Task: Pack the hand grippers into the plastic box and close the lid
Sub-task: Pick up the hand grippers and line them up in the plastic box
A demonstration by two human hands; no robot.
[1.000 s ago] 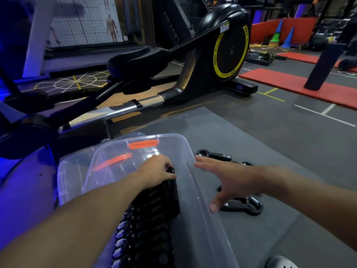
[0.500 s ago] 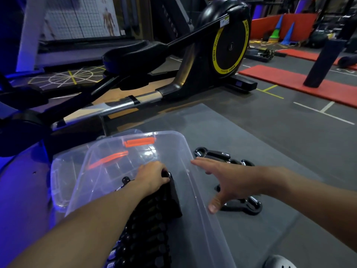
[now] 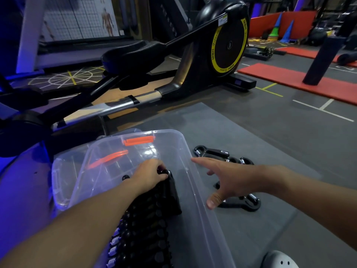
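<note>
Gripping hand grippers (image 3: pixel 150 219) in plastic box (image 3: pixel 204 215): left hand (image 3: pixel 148 175); right hand (image 3: pixel 233 180) spread, half-covering loose grippers (image 3: pixel 210 152).

The plastic box (image 3: pixel 195 190) is clear, glossy plastic; the hand grippers (image 3: pixel 243 203) look matt black with shiny metal springs.

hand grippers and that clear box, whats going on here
A person is packing hand grippers into a clear plastic box on a grey gym mat. The left hand is inside the box, fingers curled over the far end of the row of packed hand grippers. The right hand is spread open over the loose hand grippers lying on the mat beside the box. The box has no lid on it yet.
</note>
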